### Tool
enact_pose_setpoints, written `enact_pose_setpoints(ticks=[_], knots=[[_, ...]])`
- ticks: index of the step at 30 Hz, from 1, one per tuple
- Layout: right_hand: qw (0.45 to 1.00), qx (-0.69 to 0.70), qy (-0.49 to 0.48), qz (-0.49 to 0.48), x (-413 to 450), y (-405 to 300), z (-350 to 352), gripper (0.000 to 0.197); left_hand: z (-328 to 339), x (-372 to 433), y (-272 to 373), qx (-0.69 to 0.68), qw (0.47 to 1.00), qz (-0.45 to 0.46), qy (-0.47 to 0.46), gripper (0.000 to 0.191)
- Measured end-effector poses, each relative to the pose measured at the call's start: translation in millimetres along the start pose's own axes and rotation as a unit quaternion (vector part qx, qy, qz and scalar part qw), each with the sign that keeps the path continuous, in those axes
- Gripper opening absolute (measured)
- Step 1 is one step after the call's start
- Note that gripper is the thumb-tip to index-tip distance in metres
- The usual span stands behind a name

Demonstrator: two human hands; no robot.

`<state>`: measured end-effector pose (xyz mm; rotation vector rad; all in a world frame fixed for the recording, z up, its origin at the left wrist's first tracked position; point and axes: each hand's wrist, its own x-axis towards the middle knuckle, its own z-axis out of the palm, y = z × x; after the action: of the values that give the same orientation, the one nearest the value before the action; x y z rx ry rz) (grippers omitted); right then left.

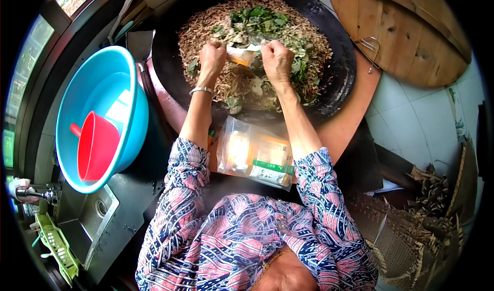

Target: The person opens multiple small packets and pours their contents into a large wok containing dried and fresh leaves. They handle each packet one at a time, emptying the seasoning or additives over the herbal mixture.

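Note:
Over a large black wok (335,79), my left hand (213,57) and my right hand (276,61) grip opposite ends of a small white-and-orange plastic packet (240,55). Brown shredded plant material (206,21) fills the wok, with chopped green leaves (266,17) heaped towards the far side. Pale powder (256,86) lies in patches on the shreds and leaves. Between my forearms, a clear plastic bag (254,152) rests on the near edge of the stove, holding packets with orange and green printing. My fingertips are partly hidden by my fists.
A blue basin (141,106) with water and a red plastic scoop (98,148) stands at left, above a metal sink (83,221). Behind it lies a metal spatula (141,44). A round wooden lid (409,40) leans at the right, and a woven basket (393,237) sits lower right.

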<state>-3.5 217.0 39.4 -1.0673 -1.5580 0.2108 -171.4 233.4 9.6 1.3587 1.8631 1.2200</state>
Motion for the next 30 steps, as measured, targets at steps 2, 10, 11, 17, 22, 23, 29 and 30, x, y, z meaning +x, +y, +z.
enact_pose_setpoints(ticks=[2,10,11,17,22,23,29,30], knots=[[0.997,0.041,0.007,0.063,2,7,6,0.017,0,3,-3,-0.004,1.000,-0.025,-0.005,0.025],[0.984,0.035,-0.041,0.171,28,23,-12,0.018,-8,-16,6,-0.052,0.994,0.100,-0.016,0.022],[0.986,0.020,-0.038,0.163,33,23,-12,0.018,-3,-14,2,-0.030,0.987,0.157,-0.005,0.023],[0.944,0.177,0.021,0.278,34,-3,-14,0.019,-8,-37,35,-0.284,0.945,0.017,-0.159,0.055],[0.868,0.298,0.018,0.396,25,-19,0,0.009,-12,-44,47,-0.280,0.936,0.141,-0.159,0.048],[0.865,0.307,0.010,0.397,21,-23,5,0.010,-12,-40,43,-0.276,0.941,0.123,-0.153,0.043],[0.907,0.243,-0.171,0.299,8,-29,10,0.019,-17,-28,42,-0.333,0.938,0.021,-0.096,0.039],[0.908,0.234,-0.201,0.282,6,-32,11,0.020,-19,-25,39,-0.338,0.935,0.031,-0.101,0.039]])
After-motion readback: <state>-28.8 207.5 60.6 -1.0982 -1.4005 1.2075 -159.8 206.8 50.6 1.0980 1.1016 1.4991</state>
